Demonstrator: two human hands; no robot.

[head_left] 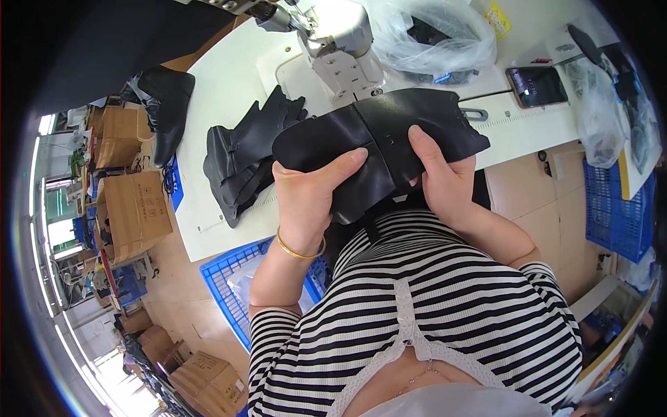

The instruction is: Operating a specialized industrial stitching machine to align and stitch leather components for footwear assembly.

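Observation:
Between my two hands I hold a black leather shoe upper piece (396, 132), with a seam running across its middle. My left hand (313, 187) grips its left part, thumb pressed on top near the seam. On the other side of the seam, my right hand (441, 174) has its thumb on the upper face. The fingers of both hands are mostly hidden under the leather. Just beyond the piece stands the sewing machine (340, 55), its lit head over the white table (215, 83). Left of my hands lies a pile of black leather pieces (240, 156).
A clear plastic bag (434, 42) with dark contents sits at the back, and a phone (536, 87) lies at the right. A black boot (163, 111) is by the left table edge. Blue crates (226, 285) flank me low down; cardboard boxes (135, 212) stand left.

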